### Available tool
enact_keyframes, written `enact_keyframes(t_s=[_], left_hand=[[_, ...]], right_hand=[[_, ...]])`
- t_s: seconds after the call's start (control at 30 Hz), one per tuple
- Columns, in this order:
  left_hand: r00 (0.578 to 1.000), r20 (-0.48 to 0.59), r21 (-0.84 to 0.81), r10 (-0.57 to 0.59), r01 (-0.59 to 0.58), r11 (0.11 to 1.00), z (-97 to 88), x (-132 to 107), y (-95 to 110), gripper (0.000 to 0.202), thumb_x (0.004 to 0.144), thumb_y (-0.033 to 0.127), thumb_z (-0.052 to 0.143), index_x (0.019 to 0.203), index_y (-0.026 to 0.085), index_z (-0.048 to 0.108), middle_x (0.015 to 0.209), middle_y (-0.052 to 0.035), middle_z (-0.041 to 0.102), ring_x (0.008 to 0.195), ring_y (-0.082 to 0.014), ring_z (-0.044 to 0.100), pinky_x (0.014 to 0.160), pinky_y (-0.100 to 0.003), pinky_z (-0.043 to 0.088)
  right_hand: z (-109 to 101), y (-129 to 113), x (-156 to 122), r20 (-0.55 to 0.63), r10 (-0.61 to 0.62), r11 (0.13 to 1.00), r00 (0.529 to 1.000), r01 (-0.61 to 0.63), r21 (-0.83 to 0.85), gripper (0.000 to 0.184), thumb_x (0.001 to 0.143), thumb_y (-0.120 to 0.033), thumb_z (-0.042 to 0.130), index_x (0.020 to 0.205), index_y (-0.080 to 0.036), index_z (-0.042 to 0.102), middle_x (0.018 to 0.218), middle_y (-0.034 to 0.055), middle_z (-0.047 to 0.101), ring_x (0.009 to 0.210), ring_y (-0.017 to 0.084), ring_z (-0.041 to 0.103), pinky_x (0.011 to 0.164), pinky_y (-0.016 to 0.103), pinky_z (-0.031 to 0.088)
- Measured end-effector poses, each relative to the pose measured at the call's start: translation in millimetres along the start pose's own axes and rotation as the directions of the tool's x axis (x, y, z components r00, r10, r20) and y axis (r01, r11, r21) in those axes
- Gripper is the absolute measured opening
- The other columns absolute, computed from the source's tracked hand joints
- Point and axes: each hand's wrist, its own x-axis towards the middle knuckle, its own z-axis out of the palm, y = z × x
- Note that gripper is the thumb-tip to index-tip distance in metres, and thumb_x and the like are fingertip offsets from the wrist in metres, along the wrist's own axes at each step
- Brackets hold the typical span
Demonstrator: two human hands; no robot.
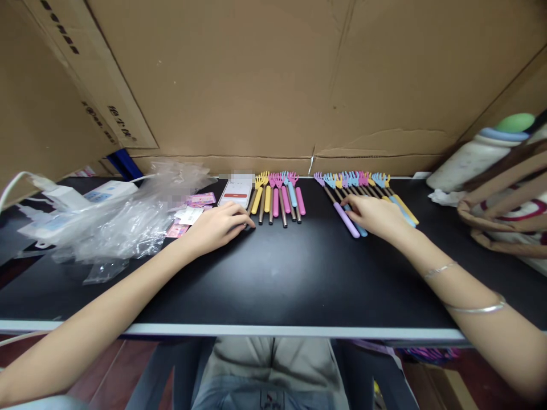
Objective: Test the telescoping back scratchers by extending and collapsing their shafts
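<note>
My right hand is bent over the right-hand row of back scratchers, with thumb and fingertips closed on the blue-handled back scratcher. Just left of it lies a purple-handled back scratcher. Other back scratchers with coloured claw heads lie side by side, partly hidden by this hand. My left hand rests on the table, fingers stretched out and holding nothing. Its fingertips are beside the left group, where metal rods with yellow, pink and blue claw heads lie among coloured handles.
A phone lies beyond my left hand. Clear plastic bags and a white power strip occupy the left of the black table. A bottle and a bag with brown handles stand right. Cardboard walls the back.
</note>
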Motion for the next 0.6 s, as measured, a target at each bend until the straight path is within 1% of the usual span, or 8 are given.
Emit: enact_keyframes(t_s=[0.1, 0.27, 0.4, 0.6], left_hand=[[1.0, 0.007, 0.007, 0.001, -0.001, 1.0, -0.8, 0.0, 0.4, 0.026, 0.093, 0.023, 0.04, 0.102, 0.024, 0.065, 0.104, -0.0031, 0.061, 0.098, -0.0164, 0.056, 0.08, -0.027, 0.047], [1.0, 0.013, 0.01, 0.009, -0.009, 1.0, -1.4, 0.0, 0.7, 0.026, 0.093, 0.022, 0.04, 0.103, 0.024, 0.064, 0.104, -0.003, 0.06, 0.099, -0.0164, 0.056, 0.08, -0.027, 0.047], [1.0, 0.028, 0.013, 0.003, -0.003, 1.0, -2.0, 0.0, 0.8, 0.026, 0.093, 0.023, 0.04, 0.105, 0.025, 0.063, 0.105, -0.0029, 0.06, 0.098, -0.0164, 0.056, 0.08, -0.027, 0.046], [0.999, 0.037, 0.019, 0.012, -0.012, 1.0, -2.5, 0.3, 0.5, 0.025, 0.094, 0.023, 0.04, 0.104, 0.024, 0.063, 0.105, -0.0034, 0.06, 0.097, -0.0165, 0.056, 0.08, -0.027, 0.046]], right_hand=[[-0.3, -2.5, -0.2, -0.011, 0.005, 1.0, 1.0, -0.005, 0.007, 0.034, 0.087, -0.032, 0.038, 0.111, -0.024, 0.061, 0.101, 0.0058, 0.07, 0.085, 0.022, 0.065, 0.055, 0.027, 0.032], [-1.6, -6.1, -1.6, -0.031, 0.009, 1.0, 0.999, -0.009, 0.009, 0.034, 0.089, -0.033, 0.038, 0.113, -0.023, 0.06, 0.104, 0.0061, 0.069, 0.084, 0.022, 0.065, 0.057, 0.028, 0.035], [-1.7, -6.3, -1.4, -0.032, 0.003, 1.0, 0.999, -0.003, 0.013, 0.035, 0.09, -0.032, 0.036, 0.113, -0.022, 0.06, 0.108, 0.0064, 0.068, 0.087, 0.022, 0.065, 0.059, 0.028, 0.036], [1.0, -1.7, -0.4, -0.098, -0.021, 1.0, 0.995, 0.021, -0.003, 0.034, 0.091, -0.034, 0.035, 0.11, -0.022, 0.06, 0.104, 0.0061, 0.069, 0.087, 0.022, 0.064, 0.059, 0.028, 0.036]])
